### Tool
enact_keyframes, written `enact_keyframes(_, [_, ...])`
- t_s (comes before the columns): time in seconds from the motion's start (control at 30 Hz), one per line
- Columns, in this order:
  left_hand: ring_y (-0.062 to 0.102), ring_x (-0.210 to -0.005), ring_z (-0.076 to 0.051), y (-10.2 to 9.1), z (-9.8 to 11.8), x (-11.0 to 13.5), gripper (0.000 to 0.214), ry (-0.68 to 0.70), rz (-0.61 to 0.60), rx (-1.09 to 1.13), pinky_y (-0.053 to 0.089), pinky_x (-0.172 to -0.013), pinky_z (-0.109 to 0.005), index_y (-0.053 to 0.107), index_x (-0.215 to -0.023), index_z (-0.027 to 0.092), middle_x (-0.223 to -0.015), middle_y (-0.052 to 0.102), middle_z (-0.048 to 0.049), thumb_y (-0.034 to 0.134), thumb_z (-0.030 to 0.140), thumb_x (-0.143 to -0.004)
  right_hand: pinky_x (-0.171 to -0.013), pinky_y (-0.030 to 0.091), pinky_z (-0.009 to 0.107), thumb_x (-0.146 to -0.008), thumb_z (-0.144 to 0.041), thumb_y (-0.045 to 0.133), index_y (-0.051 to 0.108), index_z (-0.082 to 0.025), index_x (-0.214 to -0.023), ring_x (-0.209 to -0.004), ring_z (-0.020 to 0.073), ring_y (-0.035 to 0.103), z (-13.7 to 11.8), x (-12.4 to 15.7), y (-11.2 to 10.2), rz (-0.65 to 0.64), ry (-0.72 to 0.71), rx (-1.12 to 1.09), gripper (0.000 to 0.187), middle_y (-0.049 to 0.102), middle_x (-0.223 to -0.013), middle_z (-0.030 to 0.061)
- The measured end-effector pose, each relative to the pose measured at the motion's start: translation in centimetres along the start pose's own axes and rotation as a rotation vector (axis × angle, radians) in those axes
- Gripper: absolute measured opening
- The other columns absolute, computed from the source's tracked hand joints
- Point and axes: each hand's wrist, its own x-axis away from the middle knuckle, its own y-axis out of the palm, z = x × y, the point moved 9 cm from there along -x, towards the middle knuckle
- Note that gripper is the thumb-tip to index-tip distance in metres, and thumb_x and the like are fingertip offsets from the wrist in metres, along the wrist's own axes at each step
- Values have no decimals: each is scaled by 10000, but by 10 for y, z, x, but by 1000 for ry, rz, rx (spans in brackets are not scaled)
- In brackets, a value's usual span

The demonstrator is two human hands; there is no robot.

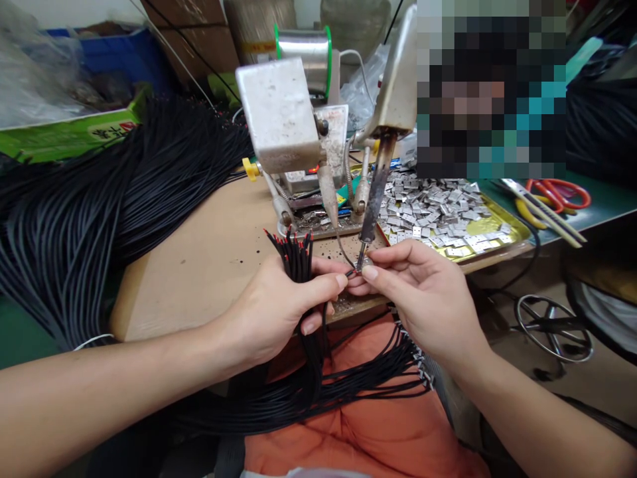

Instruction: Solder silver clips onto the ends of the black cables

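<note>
My left hand [293,299] is closed around a bundle of black cables [297,257] with red-tipped ends. Its thumb and finger also pinch one cable, whose end reaches under the soldering iron [371,206]. My right hand [423,285] pinches a small metal connector [367,263] at that cable end, right below the iron's tip. A thin solder wire comes down to the same spot from the feeder nozzle [327,192] of the soldering machine [281,113]. The fingers partly hide the joint. Cables with metal connectors on their ends [423,365] lie across my lap.
A yellow tray [507,229] of loose metal connectors [432,206] stands right of the machine. Scissors [557,196] and tweezers [547,216] lie beyond it. A solder spool [304,60] sits behind. Black cables [124,172] heap up on the left. A person is opposite, at upper right.
</note>
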Motion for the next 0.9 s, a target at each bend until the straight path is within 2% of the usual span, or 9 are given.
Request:
enact_keyframes(0.67, [431,-355,-24,1,2,0,162,-15,13,-38,304,-347,-131,740,-911,109,-544,629,10,760,236,-812,-721,654,230,-820,-159,803,637,-189,-894,-698,145,781,-2,1,1,5,-23,30,184,766,-759,-8])
enact_keyframes(0.9, [510,-396,-53,3,0,-2,139,13,-37,-76,371,-392,-154,739,-892,124,-588,667,-8,766,227,-804,-681,650,222,-804,-153,809,621,-200,-829,-655,138,767,-3,3,3,9,-25,56,196,745,-700,-18])
